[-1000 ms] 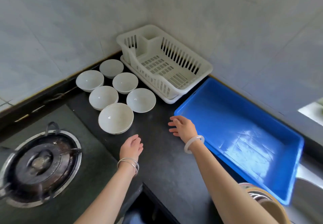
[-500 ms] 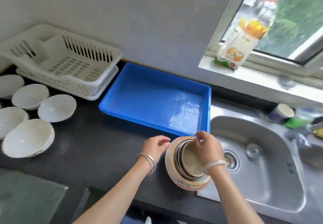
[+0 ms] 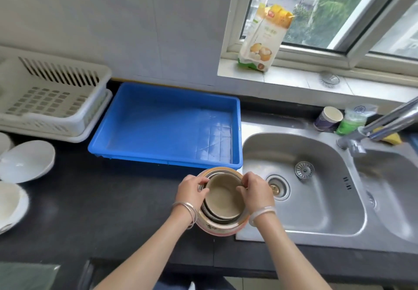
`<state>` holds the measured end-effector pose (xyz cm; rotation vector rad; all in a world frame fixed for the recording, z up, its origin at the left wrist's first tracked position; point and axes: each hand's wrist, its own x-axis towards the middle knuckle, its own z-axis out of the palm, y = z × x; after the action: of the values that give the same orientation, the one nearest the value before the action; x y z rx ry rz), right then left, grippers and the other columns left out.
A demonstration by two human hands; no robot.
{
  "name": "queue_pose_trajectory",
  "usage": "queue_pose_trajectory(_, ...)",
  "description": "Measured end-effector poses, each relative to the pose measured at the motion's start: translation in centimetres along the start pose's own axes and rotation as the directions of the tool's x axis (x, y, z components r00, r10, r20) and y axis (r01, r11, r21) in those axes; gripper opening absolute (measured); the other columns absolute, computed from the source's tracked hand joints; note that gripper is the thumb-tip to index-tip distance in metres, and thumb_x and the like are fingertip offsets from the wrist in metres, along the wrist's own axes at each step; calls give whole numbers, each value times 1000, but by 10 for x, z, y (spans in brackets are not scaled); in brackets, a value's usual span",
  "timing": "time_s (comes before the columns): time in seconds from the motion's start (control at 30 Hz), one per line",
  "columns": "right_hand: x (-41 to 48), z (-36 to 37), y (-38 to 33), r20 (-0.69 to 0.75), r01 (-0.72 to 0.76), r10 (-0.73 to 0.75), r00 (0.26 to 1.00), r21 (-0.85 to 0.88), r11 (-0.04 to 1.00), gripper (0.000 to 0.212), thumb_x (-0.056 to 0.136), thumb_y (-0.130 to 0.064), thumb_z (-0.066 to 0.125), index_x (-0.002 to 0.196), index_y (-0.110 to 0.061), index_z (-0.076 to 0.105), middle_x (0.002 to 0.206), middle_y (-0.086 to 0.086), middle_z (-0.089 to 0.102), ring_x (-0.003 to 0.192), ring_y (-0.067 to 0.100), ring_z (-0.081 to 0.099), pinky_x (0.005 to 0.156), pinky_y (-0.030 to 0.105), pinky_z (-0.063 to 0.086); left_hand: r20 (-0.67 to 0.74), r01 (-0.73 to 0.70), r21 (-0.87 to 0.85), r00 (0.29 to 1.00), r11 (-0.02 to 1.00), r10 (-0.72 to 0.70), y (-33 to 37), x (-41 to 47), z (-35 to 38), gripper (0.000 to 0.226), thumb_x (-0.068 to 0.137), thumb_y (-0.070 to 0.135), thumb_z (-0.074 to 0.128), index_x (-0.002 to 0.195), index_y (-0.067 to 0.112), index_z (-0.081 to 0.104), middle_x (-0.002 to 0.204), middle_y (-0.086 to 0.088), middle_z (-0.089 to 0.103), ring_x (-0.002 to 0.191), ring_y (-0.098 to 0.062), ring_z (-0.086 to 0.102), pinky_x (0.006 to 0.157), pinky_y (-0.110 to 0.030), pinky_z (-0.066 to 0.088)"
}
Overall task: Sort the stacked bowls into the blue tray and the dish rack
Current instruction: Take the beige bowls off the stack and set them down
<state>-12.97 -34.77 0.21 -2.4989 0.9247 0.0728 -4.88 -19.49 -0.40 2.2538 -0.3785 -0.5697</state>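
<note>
both hands are now closing on the stack of bowls at the counter edge beside the sink, where half a second ago the left hand was only nearing; the left hand and right hand are pinching the innermost bowl's rim, so sorting is starting. the blue tray and dish rack are sitting empty.

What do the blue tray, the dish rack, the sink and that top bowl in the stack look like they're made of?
Blue tray: moulded plastic by its uniform colour, semi-glossy, with scuff lines on the floor. Dish rack: white plastic, matte, with moulded slots. Sink: probably stainless steel, brushed grey with soft reflections. Top bowl: matte tan inside; ceramic or melamine, hard to tell. Both hands hold its rim.
</note>
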Motion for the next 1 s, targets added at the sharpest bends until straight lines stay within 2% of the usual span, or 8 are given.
queue_pose_trajectory(0.2, 3, -4, -1, 3, 10, -10, 1000, -84, 996, 17, 90, -20, 54, 83, -18, 38, 97, 13, 68, 90, 33, 61, 64, 31, 34, -8, -4, -9, 1000, 1000, 4, -1, 1, 0, 25, 85, 20, 62, 109, 18, 68, 108, -4, 61, 96, -14, 57, 82, -18, 39)
queue_pose_trajectory(0.33, 7, -15, 4, -4, 12, -12, 1000, -17, 1000, 16, 90, -17, 51, 85, -17, 36, 90, 17, 68, 83, 37, 61, 60, 32, 32, 3, 6, -3, 1000, 1000, -6, 0, 2, 0, 22, 90, 25, 55, 104, 15, 69, 108, -5, 61, 94, -14, 56, 80, -21, 40)
queue_pose_trajectory(0.5, 5, -28, 14, -37, -69, 77, 996, 187, 980, 6, 86, -12, 59, 90, -11, 55, 84, 15, 70, 79, 35, 62, 62, 32, 38, -6, 20, 28, 1000, 999, -19, 2, 3, 5, 8, 84, 21, 63, 89, 15, 68, 103, 0, 57, 84, -10, 51, 74, -19, 38)
queue_pose_trajectory(0.63, 3, -35, 21, -43, -85, 98, 994, 226, 970, 11, 85, -11, 60, 93, -13, 67, 90, 8, 72, 86, 26, 65, 71, 30, 45, -90, 25, 47, 996, 999, -21, 7, 4, 8, 3, 83, 16, 64, 81, 13, 64, 96, 7, 48, 93, -12, 49, 77, -20, 39)
queue_pose_trajectory(0.8, 2, -41, 24, -66, -95, 116, 991, 263, 960, 13, 84, -11, 61, 94, -14, 68, 89, 9, 73, 79, 24, 64, 75, 32, 51, -107, 32, 3, 994, 999, -32, 15, 3, 8, 13, 87, 16, 57, 74, 18, 54, 73, 5, 57, 65, -9, 53, 52, -13, 37)
queue_pose_trajectory(0.93, 1, -45, 19, -54, -90, 111, 992, 305, 948, 14, 84, -12, 60, 96, -13, 68, 88, 11, 73, 80, 27, 66, 77, 44, 55, -122, 53, -49, 991, 997, -59, 17, 4, 2, 12, 86, 15, 57, 75, 12, 56, 73, 2, 61, 66, -11, 55, 55, -18, 42)
queue_pose_trajectory(1.0, 1, -48, 14, -33, -85, 104, 994, 366, 927, 15, 84, -12, 60, 96, -13, 69, 87, 10, 72, 79, 28, 67, 75, 47, 57, -143, 50, -85, 988, 995, -62, 17, 5, -6, 12, 85, 14, 58, 74, 10, 57, 74, 1, 62, 66, -11, 55, 55, -17, 41)
